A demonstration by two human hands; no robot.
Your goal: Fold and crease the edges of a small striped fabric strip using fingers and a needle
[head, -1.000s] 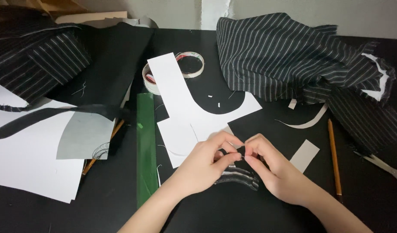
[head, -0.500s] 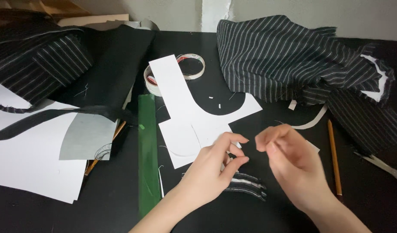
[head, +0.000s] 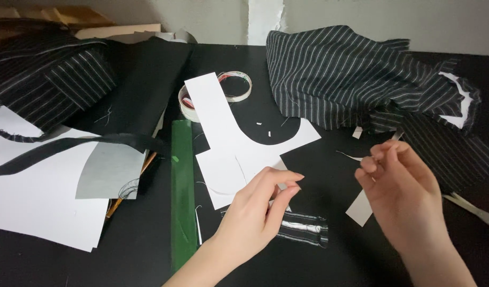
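Left hand [head: 255, 212]: grip pinched together, empty, above small striped woven fabric piece [head: 303, 229]. Right hand [head: 401, 183]: grip clamped on thin thread [head: 348, 155]. Matte black tabletop [head: 329, 175].

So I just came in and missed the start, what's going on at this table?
A person is sitting at a black table strewn with sewing things. The left hand rests over a small striped fabric piece, fingers pinched together. The right hand is raised beside it, fingertips pinched as if on a thread too fine to make out. White paper pattern pieces, a green ruler, tape rolls and striped cloth lie around.
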